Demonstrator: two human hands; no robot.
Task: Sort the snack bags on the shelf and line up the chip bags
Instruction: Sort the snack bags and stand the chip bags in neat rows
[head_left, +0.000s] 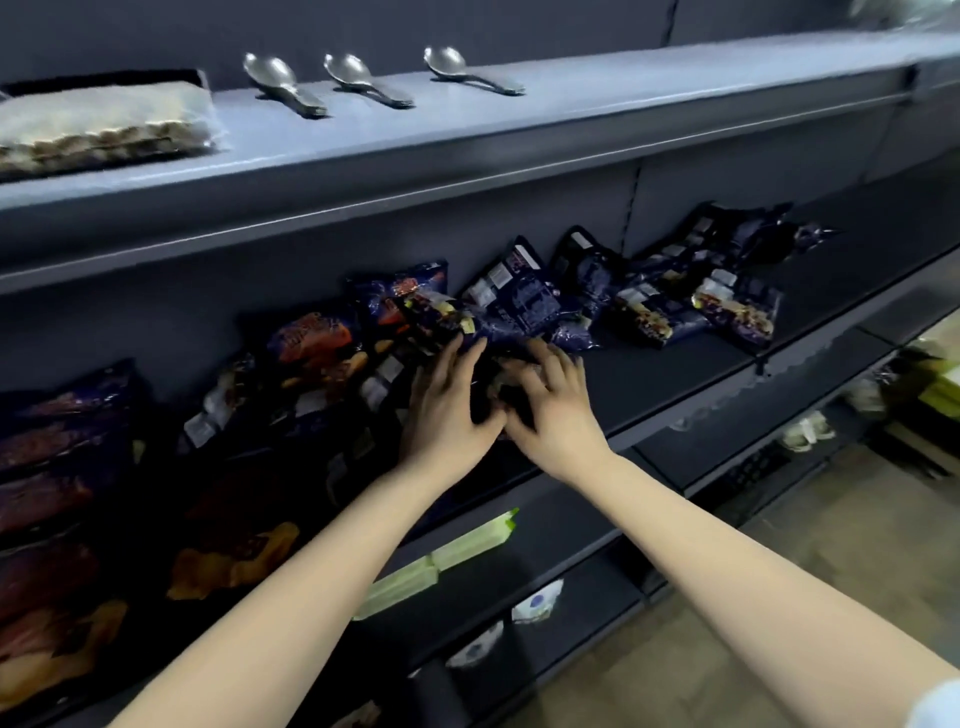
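We see a dark middle shelf (675, 374) carrying chip bags (311, 353) propped along its left stretch and dark blue snack bags (675, 291) heaped flat and overlapping further right (labels too blurred to read). On the upper shelf (571, 119) lie three spoons (363, 78) beside a clear pack (104, 130).

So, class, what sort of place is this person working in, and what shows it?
Most likely a shop, or a mock-up of one: tiered grey metal shelving, many dark blue snack bags on one shelf, and three metal spoons laid out like stock above.
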